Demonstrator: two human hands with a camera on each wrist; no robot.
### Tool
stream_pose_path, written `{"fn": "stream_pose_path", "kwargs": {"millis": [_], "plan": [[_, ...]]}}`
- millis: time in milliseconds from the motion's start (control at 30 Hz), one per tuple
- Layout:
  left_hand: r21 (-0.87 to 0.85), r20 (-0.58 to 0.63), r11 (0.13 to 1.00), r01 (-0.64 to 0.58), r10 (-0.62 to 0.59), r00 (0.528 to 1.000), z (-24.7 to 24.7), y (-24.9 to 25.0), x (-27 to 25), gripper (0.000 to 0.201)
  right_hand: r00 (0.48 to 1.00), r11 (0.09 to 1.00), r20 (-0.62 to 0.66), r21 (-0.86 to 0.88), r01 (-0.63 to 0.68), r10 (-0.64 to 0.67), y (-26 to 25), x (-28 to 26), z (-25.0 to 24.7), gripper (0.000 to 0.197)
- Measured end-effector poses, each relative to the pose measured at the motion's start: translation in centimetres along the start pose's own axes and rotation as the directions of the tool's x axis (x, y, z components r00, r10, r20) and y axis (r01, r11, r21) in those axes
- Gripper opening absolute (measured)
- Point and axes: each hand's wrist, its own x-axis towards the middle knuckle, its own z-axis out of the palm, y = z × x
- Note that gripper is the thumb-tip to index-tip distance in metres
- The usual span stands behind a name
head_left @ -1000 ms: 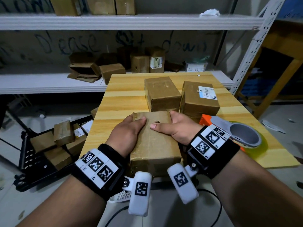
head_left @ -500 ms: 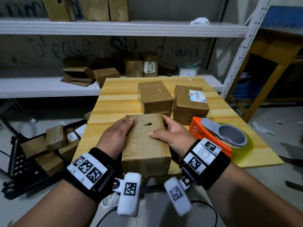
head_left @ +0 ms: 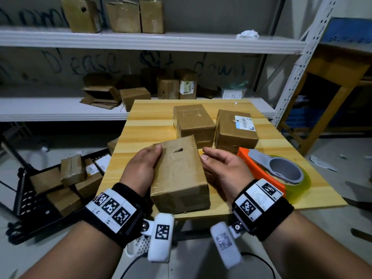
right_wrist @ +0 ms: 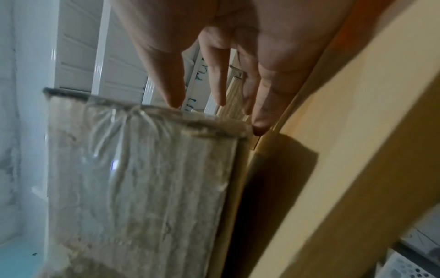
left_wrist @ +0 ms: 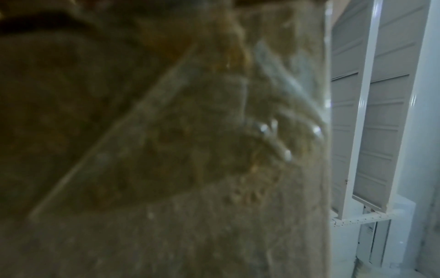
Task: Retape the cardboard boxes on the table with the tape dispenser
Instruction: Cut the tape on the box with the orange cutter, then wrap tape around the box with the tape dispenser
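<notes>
White shelves (head_left: 141,42) behind hold more boxes and a crumpled rag (head_left: 247,34); a black crate (head_left: 30,198) sits on the floor.

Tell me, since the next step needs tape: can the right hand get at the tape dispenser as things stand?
Probably yes. The right hand is open and off the box, which the left hand grips alone. The tape dispenser lies on the table just beside that hand, with nothing between them.
</notes>
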Motion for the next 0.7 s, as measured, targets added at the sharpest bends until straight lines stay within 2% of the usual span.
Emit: {"fn": "stream_pose_path", "kwargs": {"millis": [67,133,200,333,367,433,500,600,700], "plan": [[-0.086,0.066,0.995,0.050,-0.044,0.997,-0.1,0.1,-0.3,0.031,1.000,0.999,-0.010,-0.046,0.004,-0.005,0.0,0.1,-0.4,0.033],[-0.114,0.136,0.991,0.065,-0.049,0.990,-0.3,0.2,-0.4,0.057,0.999,0.996,-0.031,-0.092,0.017,-0.019,0.0,0.2,-0.8,0.029],[-0.077,0.154,0.996,0.043,-0.031,0.988,-0.5,0.2,-0.1,0.087,0.998,0.992,-0.045,-0.121,0.029,-0.035,-0.3,0.4,-1.0,0.029],[0.009,0.130,1.000,-0.006,0.004,0.992,-0.7,0.2,0.4,0.110,0.991,0.974,-0.073,-0.205,0.099,-0.116,-2.8,0.0,-1.8,0.022],[0.027,0.128,0.999,-0.018,0.015,0.992,-0.7,0.2,0.4,0.108,0.985,0.958,-0.071,-0.252,0.134,-0.157,-3.2,-0.1,-2.2,0.020],[0.094,0.123,0.993,-0.071,0.060,0.991,-0.5,0.4,0.2,0.091,0.974,0.930,-0.062,-0.317,0.186,-0.216,-3.9,-0.4,-2.5,0.017],[0.132,0.100,0.984,-0.122,0.110,0.989,-0.7,0.5,0.4,0.079,0.973,0.913,-0.057,-0.361,0.191,-0.226,-4.3,-0.5,-3.0,0.016],[0.216,0.083,0.960,-0.180,0.166,0.983,-1.0,1.2,-0.1,0.075,0.968,0.897,-0.072,-0.397,0.194,-0.241,-5.2,-1.1,-3.6,0.012],[0.371,0.115,0.894,-0.249,0.222,0.968,-0.7,1.7,-1.5,0.078,0.952,0.883,-0.110,-0.416,0.219,-0.287,-5.9,-1.5,-4.4,0.007]]}}
